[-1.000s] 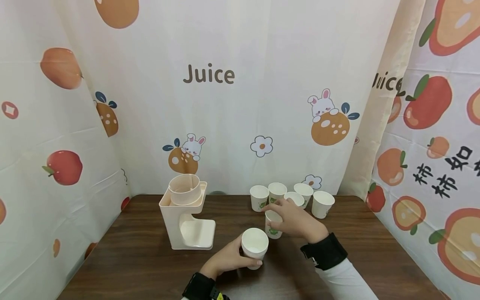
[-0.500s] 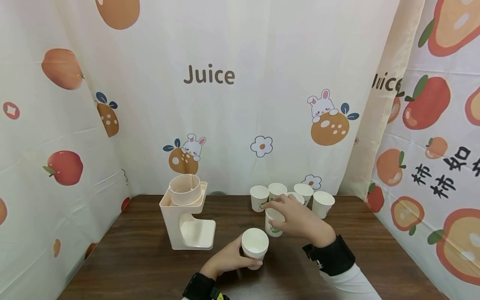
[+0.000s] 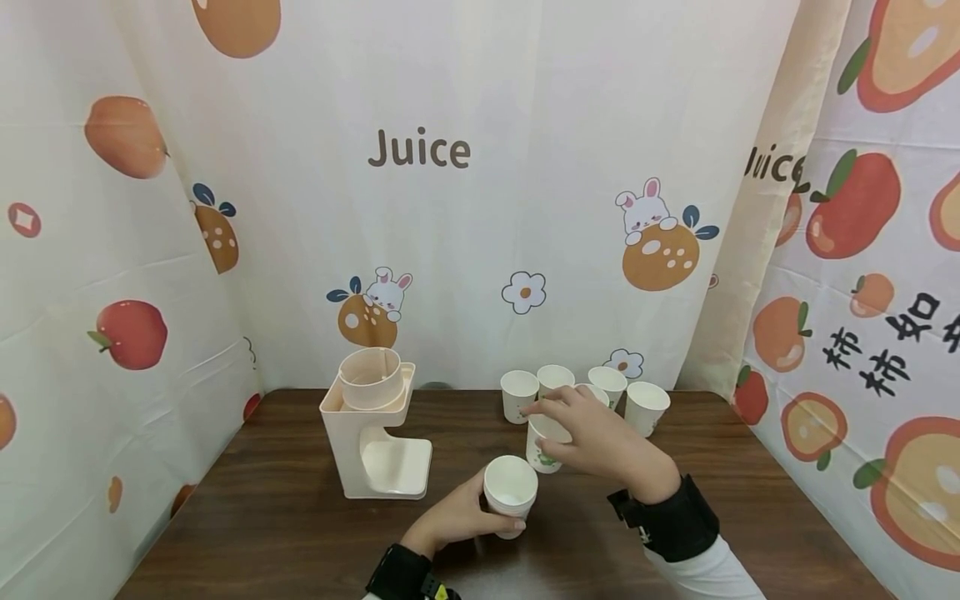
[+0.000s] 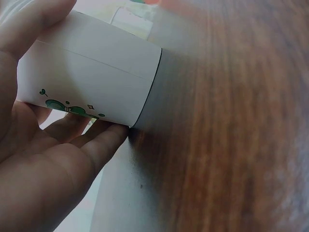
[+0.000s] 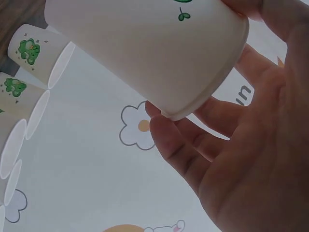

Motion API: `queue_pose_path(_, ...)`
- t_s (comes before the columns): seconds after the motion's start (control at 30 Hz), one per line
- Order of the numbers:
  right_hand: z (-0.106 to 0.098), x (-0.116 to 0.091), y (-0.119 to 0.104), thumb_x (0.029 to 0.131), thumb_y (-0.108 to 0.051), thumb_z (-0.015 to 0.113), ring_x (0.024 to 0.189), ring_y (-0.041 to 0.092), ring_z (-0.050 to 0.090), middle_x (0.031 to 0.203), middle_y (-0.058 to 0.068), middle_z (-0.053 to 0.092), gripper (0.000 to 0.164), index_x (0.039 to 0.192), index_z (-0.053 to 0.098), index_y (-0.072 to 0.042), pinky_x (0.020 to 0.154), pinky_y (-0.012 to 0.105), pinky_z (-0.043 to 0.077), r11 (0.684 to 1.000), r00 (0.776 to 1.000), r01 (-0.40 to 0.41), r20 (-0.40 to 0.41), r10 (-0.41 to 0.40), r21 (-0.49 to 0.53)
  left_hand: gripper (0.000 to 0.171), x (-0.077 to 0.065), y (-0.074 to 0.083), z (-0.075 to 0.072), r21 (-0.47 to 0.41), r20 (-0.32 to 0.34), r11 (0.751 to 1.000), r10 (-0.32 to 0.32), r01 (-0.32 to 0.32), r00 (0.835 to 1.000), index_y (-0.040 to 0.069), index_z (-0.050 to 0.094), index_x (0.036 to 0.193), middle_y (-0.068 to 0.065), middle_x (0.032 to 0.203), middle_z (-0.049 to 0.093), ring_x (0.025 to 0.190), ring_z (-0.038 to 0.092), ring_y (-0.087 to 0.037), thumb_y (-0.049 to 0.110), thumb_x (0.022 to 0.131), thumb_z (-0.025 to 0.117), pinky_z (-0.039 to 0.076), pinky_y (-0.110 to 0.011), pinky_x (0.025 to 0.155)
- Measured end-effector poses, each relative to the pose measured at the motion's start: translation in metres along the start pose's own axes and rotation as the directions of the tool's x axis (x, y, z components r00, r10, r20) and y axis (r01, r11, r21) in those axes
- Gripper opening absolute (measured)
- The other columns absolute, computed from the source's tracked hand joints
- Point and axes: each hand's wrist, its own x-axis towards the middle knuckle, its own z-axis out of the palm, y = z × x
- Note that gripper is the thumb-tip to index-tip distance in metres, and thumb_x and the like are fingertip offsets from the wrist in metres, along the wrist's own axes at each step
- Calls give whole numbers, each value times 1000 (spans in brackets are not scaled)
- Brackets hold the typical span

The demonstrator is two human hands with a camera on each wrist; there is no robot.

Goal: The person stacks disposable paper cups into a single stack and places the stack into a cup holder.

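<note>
In the head view my left hand (image 3: pixel 457 512) grips a white paper cup (image 3: pixel 510 507) near the front middle of the table. Stacked rims show along its upper edge. The left wrist view shows this cup's (image 4: pixel 91 72) green print, with fingers under its side and its base close to the wood. Behind and to the right, my right hand (image 3: pixel 592 429) reaches over a second paper cup (image 3: pixel 542 458) and holds it by the rim. From the right wrist, thumb and fingers pinch the rim of that cup (image 5: pixel 145 53), and part of its green print shows.
Several more white paper cups (image 3: pixel 517 398) stand upright at the back edge, just beyond my right hand. A cream-coloured machine (image 3: pixel 348 454) with a round container (image 3: pixel 371 383) on top stands on the left of the brown table (image 3: pixel 262 517). Fruit-printed curtains (image 3: pixel 465 225) enclose the table.
My right hand and forearm have shifted slightly, and the cup under the fingers has moved a little up and to the left. My left hand stays still on its cup.
</note>
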Motion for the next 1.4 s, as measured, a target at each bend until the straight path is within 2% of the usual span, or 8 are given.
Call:
queue_pose_path(0.37, -6, -2, -9, 86, -35, 63, 109, 22, 46, 120, 4, 56, 35, 121, 60, -31, 79, 41, 49, 1000, 1000, 20, -19, -21, -6, 73, 0, 0, 0, 5, 5, 1000, -2, 2, 1000, 29, 34, 137, 4, 121, 55, 108, 51, -14, 27, 77, 76, 36, -50, 96)
queue_pose_path(0.7, -4, -2, -18, 84, -32, 65, 108, 19, 46, 119, 0, 56, 36, 119, 60, -30, 79, 39, 50, 998, 997, 69, -47, -69, -6, 73, 0, -2, 0, 3, 17, 1000, 5, -5, 1000, 30, 33, 137, 4, 121, 55, 108, 51, -15, 26, 78, 76, 37, -49, 94)
queue_pose_path(0.97, 1, 0, -28, 85, -35, 63, 115, 14, 41, 122, -5, 53, 39, 122, 55, -41, 82, 38, 49, 995, 996, 92, 6, -93, 31, 73, 0, 0, 0, 6, 12, 1000, -23, 23, 1000, 31, 33, 137, 4, 119, 55, 105, 52, -15, 26, 77, 76, 39, -48, 92)
queue_pose_path(1.1, 4, 0, -32, 85, -34, 64, 110, 15, 42, 122, -4, 53, 40, 123, 55, -41, 80, 38, 48, 992, 994, 111, 14, -112, 56, 76, 0, 0, -1, 12, 15, 1000, -23, 23, 1000, 32, 30, 138, 4, 120, 55, 107, 51, -15, 28, 77, 75, 37, -49, 94)
queue_pose_path(1.23, 8, 1, -35, 86, -34, 63, 113, 15, 42, 125, -2, 52, 38, 123, 54, -39, 83, 39, 48, 989, 991, 120, 52, -125, 85, 76, 1, -1, -2, -2, 25, 999, -34, 34, 999, 34, 29, 139, 5, 120, 55, 107, 51, -15, 30, 78, 75, 37, -49, 94)
queue_pose_path(1.4, 13, 2, -37, 87, -34, 62, 112, 14, 43, 123, -3, 53, 37, 124, 55, -36, 84, 38, 47, 987, 987, 127, 89, -135, 94, 77, 1, -3, -2, 5, 24, 999, -37, 37, 999, 27, 30, 141, 6, 120, 55, 106, 52, -14, 32, 78, 74, 38, -47, 93)
